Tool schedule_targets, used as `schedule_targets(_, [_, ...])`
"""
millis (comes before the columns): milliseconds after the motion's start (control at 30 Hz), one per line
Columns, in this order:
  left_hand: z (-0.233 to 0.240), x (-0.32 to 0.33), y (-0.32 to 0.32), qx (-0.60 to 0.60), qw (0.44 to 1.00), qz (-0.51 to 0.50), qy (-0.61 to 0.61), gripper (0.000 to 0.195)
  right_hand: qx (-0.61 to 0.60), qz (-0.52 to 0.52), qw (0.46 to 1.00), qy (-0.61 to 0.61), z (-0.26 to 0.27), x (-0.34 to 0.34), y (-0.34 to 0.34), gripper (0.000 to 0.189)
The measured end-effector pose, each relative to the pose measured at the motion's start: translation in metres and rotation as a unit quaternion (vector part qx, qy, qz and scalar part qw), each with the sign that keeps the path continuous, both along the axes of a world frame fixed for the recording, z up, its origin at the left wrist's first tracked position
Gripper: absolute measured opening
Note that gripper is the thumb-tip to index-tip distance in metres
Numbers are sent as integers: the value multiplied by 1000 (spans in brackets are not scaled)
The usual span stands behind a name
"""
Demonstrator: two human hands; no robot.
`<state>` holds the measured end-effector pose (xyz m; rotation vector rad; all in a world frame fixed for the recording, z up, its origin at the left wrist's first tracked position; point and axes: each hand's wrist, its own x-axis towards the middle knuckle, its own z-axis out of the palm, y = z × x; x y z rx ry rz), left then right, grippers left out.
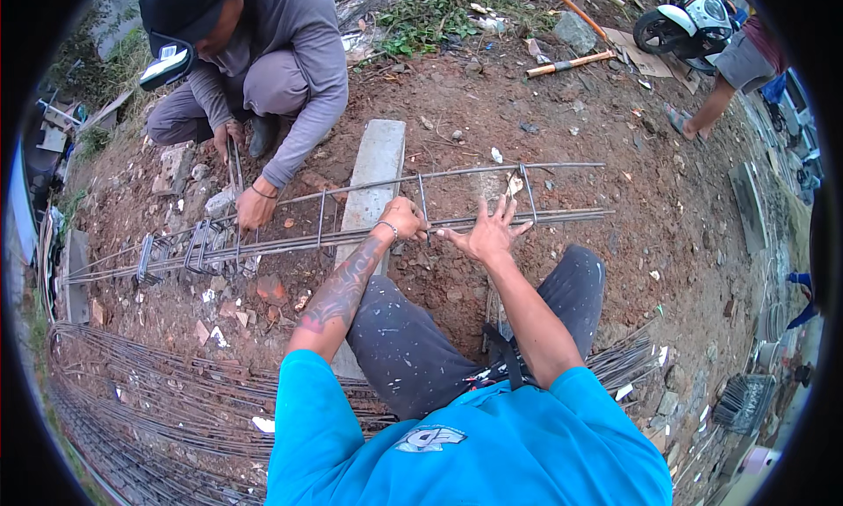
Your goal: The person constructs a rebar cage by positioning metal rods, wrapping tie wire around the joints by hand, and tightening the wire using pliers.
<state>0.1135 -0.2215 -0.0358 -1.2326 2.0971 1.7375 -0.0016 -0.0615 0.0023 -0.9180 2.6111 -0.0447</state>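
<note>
A long, narrow rebar cage, with an upper steel bar (467, 171) and paired lower bars (299, 241), lies crosswise before me. Square stirrups ring the bars; one stirrup (423, 193) is beside my left hand (403, 218), whose curled fingers grip around it where it meets the lower bars. Any tie wire there is too small to make out. My right hand (490, 233) is spread over the lower bars, fingers apart and holding nothing, its thumb pointing toward that joint. Farther right, another stirrup (529, 193) stands near the cage's end.
A concrete plank (374, 154) lies under the cage. Opposite, a crouching co-worker (296, 65) holds a long-handled tool (234, 164), other hand on the bars. Bunched stirrups (201, 246) sit left. Steel rods (164, 387) spread lower left; a wooden handle (570, 63) and a scooter (698, 25) are beyond.
</note>
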Motion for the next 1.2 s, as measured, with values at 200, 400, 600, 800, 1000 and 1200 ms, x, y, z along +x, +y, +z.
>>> schedule_targets(200, [-2, 0, -2, -5, 1000, -11, -9, 12, -4, 0, 1000, -6, -2, -1, -2, 114])
schedule_targets(400, [13, 3, 4, -24, 1000, -7, -10, 16, 1, -5, 1000, -15, 2, 0, -4, 114])
schedule_targets(600, [71, 5, 16, -93, 992, -29, 74, 25, -398, -39, 913, -81, 4, -1, 12, 71])
schedule_targets(800, [127, 9, 48, -34, 989, -102, 100, 23, -558, -23, 730, -394, 64, -1, -14, 47])
schedule_targets(1000, [148, 4, 65, 38, 984, -126, 120, 26, -516, -122, 679, -508, 89, -11, 1, 45])
schedule_targets(1200, [139, 3, 59, 187, 940, -190, 215, 44, -514, -71, 557, -648, 80, -43, 20, 33])
